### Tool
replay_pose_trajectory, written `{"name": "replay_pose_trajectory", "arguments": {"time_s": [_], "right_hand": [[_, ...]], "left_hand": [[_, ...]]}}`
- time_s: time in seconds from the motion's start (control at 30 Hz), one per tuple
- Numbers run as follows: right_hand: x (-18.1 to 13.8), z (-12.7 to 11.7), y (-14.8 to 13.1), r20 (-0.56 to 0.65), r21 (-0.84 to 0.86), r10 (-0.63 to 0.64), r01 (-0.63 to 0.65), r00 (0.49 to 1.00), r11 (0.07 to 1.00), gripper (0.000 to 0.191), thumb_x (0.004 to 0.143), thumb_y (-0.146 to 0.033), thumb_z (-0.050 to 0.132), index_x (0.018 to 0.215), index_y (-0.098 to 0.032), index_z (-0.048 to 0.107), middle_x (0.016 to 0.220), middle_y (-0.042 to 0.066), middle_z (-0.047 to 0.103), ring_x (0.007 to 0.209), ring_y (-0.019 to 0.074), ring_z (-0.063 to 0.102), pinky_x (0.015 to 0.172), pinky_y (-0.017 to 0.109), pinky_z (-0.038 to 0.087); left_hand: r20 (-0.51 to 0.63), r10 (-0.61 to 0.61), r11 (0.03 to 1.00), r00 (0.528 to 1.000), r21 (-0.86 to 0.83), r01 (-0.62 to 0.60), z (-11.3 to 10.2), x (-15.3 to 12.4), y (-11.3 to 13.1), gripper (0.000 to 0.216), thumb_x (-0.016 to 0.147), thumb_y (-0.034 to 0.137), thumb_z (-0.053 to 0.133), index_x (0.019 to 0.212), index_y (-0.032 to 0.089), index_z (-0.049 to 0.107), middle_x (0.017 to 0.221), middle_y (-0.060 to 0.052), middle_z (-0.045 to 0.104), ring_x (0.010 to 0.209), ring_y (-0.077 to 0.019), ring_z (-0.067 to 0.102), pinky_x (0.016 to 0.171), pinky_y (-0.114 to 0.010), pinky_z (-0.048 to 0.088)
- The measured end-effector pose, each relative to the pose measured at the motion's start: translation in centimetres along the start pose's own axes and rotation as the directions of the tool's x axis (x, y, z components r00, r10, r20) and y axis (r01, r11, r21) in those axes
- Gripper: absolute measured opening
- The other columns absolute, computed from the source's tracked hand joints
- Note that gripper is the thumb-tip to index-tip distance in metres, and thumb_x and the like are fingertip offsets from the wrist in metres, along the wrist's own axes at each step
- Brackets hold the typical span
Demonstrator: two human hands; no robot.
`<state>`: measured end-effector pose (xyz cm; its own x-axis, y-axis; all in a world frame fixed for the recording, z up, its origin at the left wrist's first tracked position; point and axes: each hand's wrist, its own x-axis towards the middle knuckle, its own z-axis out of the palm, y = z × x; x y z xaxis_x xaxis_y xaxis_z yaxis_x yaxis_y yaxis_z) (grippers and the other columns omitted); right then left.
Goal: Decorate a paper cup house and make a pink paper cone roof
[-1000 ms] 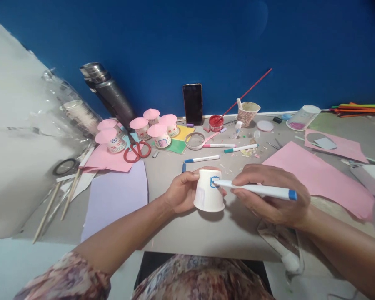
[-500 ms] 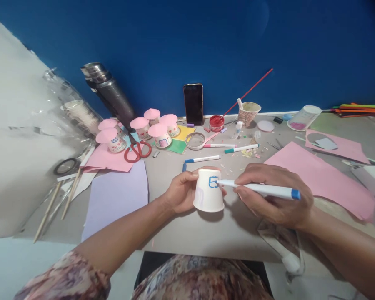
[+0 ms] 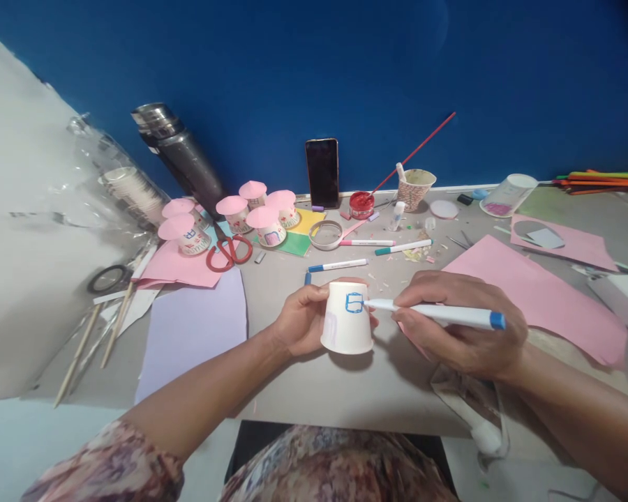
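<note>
My left hand (image 3: 302, 321) is wrapped round a white paper cup (image 3: 340, 331), held upside down above the table. A blue window-like outline with a line across it shows on the cup's side, and a faint purple arch lies lower left of it. Pinched in my right hand (image 3: 463, 324) is a white marker (image 3: 450, 316) with a blue end. Its tip touches the cup at the right edge of the blue outline. Beyond the cup lie a blue marker (image 3: 338, 265) and a small blue cap (image 3: 308, 279).
Several decorated cups with pink cone roofs (image 3: 266, 217) stand at the back left, near red-handled scissors (image 3: 220, 261). A phone (image 3: 322, 173) leans on the wall. Purple paper (image 3: 193, 335) lies left, pink paper (image 3: 528, 293) right. A dark flask (image 3: 181, 157) stands behind the roofed cups.
The blue outline has gained strokes on its right side, closing it there. The cup has turned slightly, and the marker tip stays at its surface.
</note>
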<state>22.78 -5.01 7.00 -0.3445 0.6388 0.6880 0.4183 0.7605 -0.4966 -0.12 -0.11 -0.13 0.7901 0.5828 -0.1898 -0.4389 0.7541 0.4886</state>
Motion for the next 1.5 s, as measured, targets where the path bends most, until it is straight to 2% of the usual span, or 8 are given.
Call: {"name": "replay_pose_trajectory", "arguments": {"time_s": [0.23,0.53,0.83,1.2,1.5], "right_hand": [[-0.04,-0.09,0.03,-0.01,-0.007,0.02,-0.02,1.0,1.0,0.016,0.09,-0.009,0.062,0.084,-0.023,0.067,0.06,-0.001,0.069,0.047,0.0135,0.06,0.049,0.027,0.045],[-0.13,0.16,0.11,-0.037,-0.011,-0.032,0.032,0.999,0.999,0.013,0.093,-0.011,0.065,0.092,-0.023,0.069,0.063,0.001,0.069,0.052,0.0158,0.061,0.05,0.028,0.046],[-0.04,0.17,0.21,-0.042,-0.002,-0.062,0.062,0.997,0.998,0.009,0.093,-0.01,0.065,0.092,-0.018,0.068,0.065,0.001,0.069,0.052,0.0132,0.059,0.05,0.027,0.045],[-0.09,0.03,0.26,0.068,0.055,-0.083,0.079,0.994,0.995,0.012,0.093,-0.008,0.062,0.096,-0.019,0.068,0.068,0.002,0.071,0.055,0.0131,0.058,0.052,0.026,0.045],[-0.05,0.0,0.38,0.077,0.073,-0.089,0.083,0.993,0.994,0.011,0.094,-0.009,0.063,0.095,-0.019,0.067,0.068,0.002,0.071,0.055,0.0128,0.058,0.053,0.026,0.045]], "left_hand": [[0.02,-0.012,1.0,1.0,0.004,0.012,-0.1,0.04,0.03,0.05,0.08,0.033,0.058,0.124,0.012,0.071,0.106,-0.018,0.079,0.099,-0.0392,0.075,0.094,-0.055,0.049],[0.006,0.006,0.999,1.0,0.04,-0.007,0.01,0.08,-0.14,0.049,0.079,0.033,0.06,0.122,0.011,0.071,0.106,-0.017,0.08,0.101,-0.0394,0.075,0.098,-0.052,0.047],[0.007,0.013,0.997,1.0,0.071,-0.013,0.2,0.14,-0.14,0.048,0.079,0.032,0.061,0.121,0.012,0.073,0.104,-0.016,0.08,0.1,-0.0387,0.075,0.097,-0.051,0.047],[-0.005,0.021,0.999,1.0,0.03,-0.021,-0.02,0.25,-0.24,0.05,0.079,0.031,0.059,0.123,0.01,0.072,0.102,-0.017,0.079,0.094,-0.0373,0.076,0.094,-0.054,0.051],[-0.007,0.03,0.999,1.0,0.033,-0.03,-0.18,0.24,-0.23,0.051,0.079,0.031,0.06,0.124,0.011,0.072,0.107,-0.015,0.078,0.094,-0.0382,0.077,0.095,-0.053,0.05]]}}
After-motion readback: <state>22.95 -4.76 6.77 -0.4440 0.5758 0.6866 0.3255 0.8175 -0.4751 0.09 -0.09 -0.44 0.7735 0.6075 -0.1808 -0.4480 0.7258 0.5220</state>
